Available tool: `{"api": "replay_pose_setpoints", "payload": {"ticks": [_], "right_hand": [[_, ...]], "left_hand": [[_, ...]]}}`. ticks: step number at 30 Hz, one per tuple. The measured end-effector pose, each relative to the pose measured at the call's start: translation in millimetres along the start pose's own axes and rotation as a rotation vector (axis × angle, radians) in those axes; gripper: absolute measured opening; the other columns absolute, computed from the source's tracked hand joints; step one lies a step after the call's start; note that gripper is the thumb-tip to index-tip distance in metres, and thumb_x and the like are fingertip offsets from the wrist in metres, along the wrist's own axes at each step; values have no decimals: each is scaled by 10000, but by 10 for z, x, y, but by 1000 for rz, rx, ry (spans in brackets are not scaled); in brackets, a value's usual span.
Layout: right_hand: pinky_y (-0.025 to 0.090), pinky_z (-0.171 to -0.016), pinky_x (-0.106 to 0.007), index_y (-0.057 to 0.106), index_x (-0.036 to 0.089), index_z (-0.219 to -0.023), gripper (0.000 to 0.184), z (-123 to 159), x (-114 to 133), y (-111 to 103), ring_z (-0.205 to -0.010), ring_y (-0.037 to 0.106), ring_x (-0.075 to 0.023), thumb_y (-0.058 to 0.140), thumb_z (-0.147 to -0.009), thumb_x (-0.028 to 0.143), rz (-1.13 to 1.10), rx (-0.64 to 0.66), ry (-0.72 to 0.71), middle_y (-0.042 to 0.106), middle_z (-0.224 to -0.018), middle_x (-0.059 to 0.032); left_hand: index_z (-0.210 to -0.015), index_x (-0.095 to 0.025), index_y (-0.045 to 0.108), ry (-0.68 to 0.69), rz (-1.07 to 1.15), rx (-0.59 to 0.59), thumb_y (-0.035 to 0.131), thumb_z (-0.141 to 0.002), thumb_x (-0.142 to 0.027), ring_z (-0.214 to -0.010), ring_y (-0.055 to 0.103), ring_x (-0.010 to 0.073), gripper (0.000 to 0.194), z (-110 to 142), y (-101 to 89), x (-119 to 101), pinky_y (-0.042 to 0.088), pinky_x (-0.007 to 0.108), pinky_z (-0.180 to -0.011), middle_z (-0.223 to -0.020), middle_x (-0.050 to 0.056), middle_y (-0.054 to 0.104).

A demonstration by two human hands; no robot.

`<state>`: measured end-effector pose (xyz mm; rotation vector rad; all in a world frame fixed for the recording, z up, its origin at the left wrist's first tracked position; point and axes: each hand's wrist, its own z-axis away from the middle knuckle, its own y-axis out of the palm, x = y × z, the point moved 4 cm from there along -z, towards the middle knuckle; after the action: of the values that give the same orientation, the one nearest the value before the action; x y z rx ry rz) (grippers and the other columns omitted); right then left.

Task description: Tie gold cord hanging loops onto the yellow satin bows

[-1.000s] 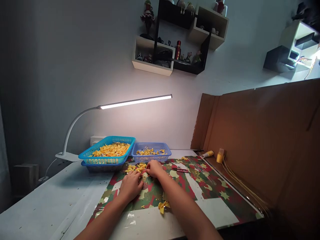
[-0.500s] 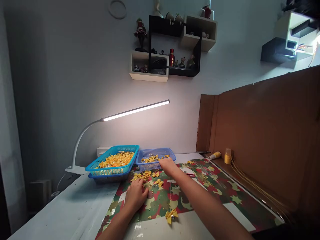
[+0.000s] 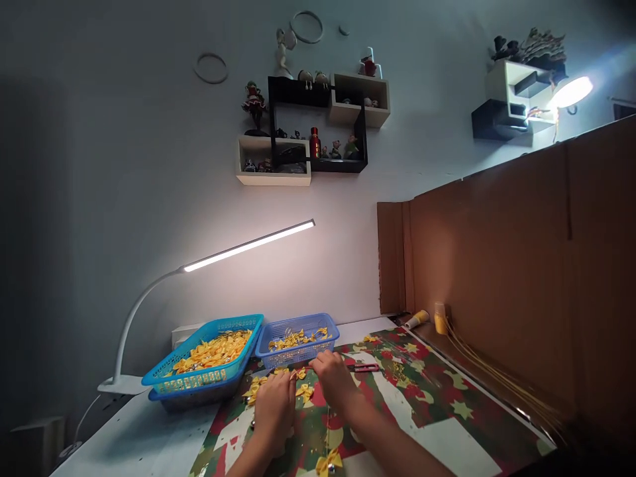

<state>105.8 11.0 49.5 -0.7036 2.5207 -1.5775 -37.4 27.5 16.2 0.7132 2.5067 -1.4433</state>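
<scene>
My left hand (image 3: pixel 275 404) is closed over the patterned cover, its fingertips pinched at a small yellow ribbon bow (image 3: pixel 297 374). Facing it, my right hand (image 3: pixel 336 381) has its fingers pressed together on a thin gold thread (image 3: pixel 328 417), the strand running down toward me. At the thread's lower end lies a yellow bow with a silver bell (image 3: pixel 328 462). Another yellow bow (image 3: pixel 305 393) rests between my hands. The fingertips partly hide what they grip. Just past my right hand lie red-handled thread snips (image 3: pixel 365 368).
A turquoise basket (image 3: pixel 149 379) full of yellow bows sits stacked at left, beside a smaller blue basket (image 3: pixel 271 358) with bows. A white desk lamp (image 3: pixel 248 245) arches above. Cardboard (image 3: pixel 497 232) walls the right side, with thread spools (image 3: pixel 440 319) along it.
My right hand has drawn back from the blue basket toward my left hand, and both now pinch close together. My left hand has closed. The view has tilted up and shifted right.
</scene>
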Motion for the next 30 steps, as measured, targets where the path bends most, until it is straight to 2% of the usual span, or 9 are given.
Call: {"api": "replay_pose_setpoints", "payload": {"ticks": [3,6,9,11,16,20,24,30], "right_hand": [[438,-874,-333,710,161,-864,303,38,34,142,-1016,638,-251,460,-860,-9,-127,-57,102,722,-988,-116],[454,-847,-336,710,159,-815,278,35,58,277,-962,660,-262,483,-833,1,-303,-141,203,728,-939,-125],[478,-791,-312,701,172,-756,276,18,43,382,-873,689,-244,493,-784,-8,-528,-243,299,739,-873,-106],[498,-743,-299,693,178,-719,238,6,9,443,-803,703,-234,519,-762,21,-698,-306,355,744,-805,-89],[539,-634,-304,673,168,-668,34,-17,-144,616,-656,703,-231,672,-664,202,-1143,-422,497,730,-672,-73],[525,-536,-296,669,167,-624,241,-18,-263,764,-545,662,-204,773,-526,361,-1429,-478,597,692,-582,-46],[492,-485,-278,675,168,-581,298,-14,-277,885,-497,624,-182,813,-415,375,-1591,-505,652,669,-543,-36],[477,-486,-265,677,185,-556,261,-15,-203,968,-531,627,-185,813,-401,346,-1665,-547,671,664,-543,-24]], "left_hand": [[-733,-222,572,-90,152,-24,236,-984,-306,-811,662,260,428,15,96,-3,451,346,-722,-778,86,694],[-704,-237,512,-137,305,-68,197,-973,-292,-759,663,243,418,38,168,21,481,336,-724,-752,78,678],[-695,-241,512,-148,439,-104,254,-945,-337,-782,667,251,372,57,202,67,502,345,-749,-770,81,685],[-714,-235,551,-152,520,-117,318,-924,-434,-802,672,265,371,71,212,86,510,353,-744,-784,85,695],[-760,-208,662,-140,693,-107,502,-814,-653,-716,651,257,477,111,274,21,505,338,-681,-730,75,702],[-737,-179,698,-145,823,-76,591,-730,-735,-586,609,218,567,125,363,-26,472,307,-563,-643,64,680],[-761,-165,720,-172,952,-72,675,-626,-773,-561,605,204,624,115,399,-15,466,292,-528,-636,62,688],[-777,-162,741,-248,1094,-79,757,-499,-771,-556,626,194,670,89,378,7,507,285,-535,-631,52,706]]}}
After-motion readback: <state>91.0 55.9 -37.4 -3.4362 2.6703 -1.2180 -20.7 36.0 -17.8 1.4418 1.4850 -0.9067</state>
